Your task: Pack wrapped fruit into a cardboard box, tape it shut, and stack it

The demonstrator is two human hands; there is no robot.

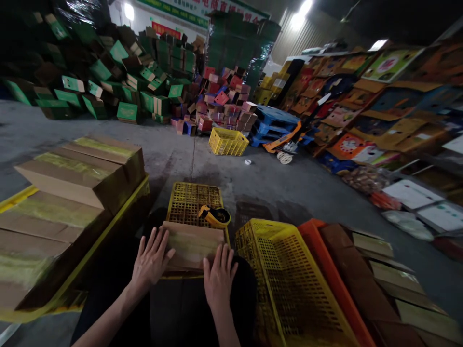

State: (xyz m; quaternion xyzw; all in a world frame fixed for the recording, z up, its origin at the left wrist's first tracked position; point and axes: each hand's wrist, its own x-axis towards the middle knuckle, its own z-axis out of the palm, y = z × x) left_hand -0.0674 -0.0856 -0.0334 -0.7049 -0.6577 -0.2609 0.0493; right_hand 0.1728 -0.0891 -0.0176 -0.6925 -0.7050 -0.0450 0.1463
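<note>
A brown cardboard box (193, 243) with a strip of clear yellowish tape along its top lies in front of me on an upturned yellow plastic crate (195, 195). My left hand (151, 255) rests on the box's left end, fingers spread. At the right end, my right hand (219, 272) lies with its fingers stretched out over the near corner. Just beyond the box, a yellow and black tape dispenser (215, 216) sits on the crate. The undersides of both hands are hidden.
Taped cardboard boxes (75, 168) fill a yellow crate on my left. To the right stand a yellow crate (289, 270) and an orange crate (334, 282) holding flat boxes. Farther off are a yellow basket (228, 142), a pallet jack (285, 144) and heaped green cartons (128, 112).
</note>
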